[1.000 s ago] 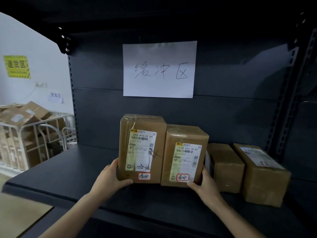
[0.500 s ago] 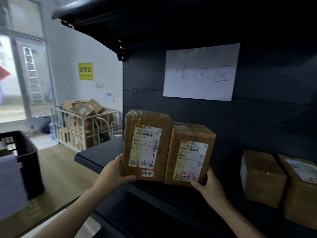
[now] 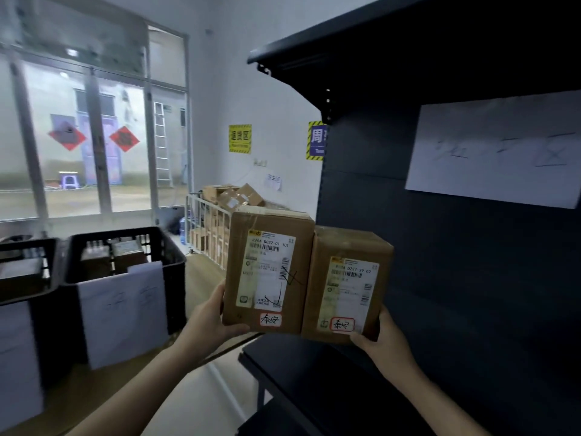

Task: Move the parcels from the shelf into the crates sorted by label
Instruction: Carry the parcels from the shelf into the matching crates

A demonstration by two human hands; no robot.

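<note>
Two brown cardboard parcels are held side by side in the air, past the left end of the dark shelf (image 3: 314,366). The taller parcel (image 3: 268,269) is on the left and my left hand (image 3: 209,322) grips its lower left corner. The shorter parcel (image 3: 347,284) is on the right, with my right hand (image 3: 385,341) gripping its lower right corner. Each carries a white shipping label and a small red-framed handwritten tag. A black crate (image 3: 171,262) with a white paper sign and parcels inside stands at left, beside a second black crate (image 3: 28,247).
A white wire cage cart (image 3: 204,228) full of cardboard boxes stands by the back wall. A white paper sign (image 3: 496,149) hangs on the shelf's back panel. An upper shelf board (image 3: 314,58) juts out overhead. Large windows fill the left wall.
Both hands lifted the two parcels together off the shelf and carried them left. The view swung left, so the crates came into sight and the other shelf parcels left it.
</note>
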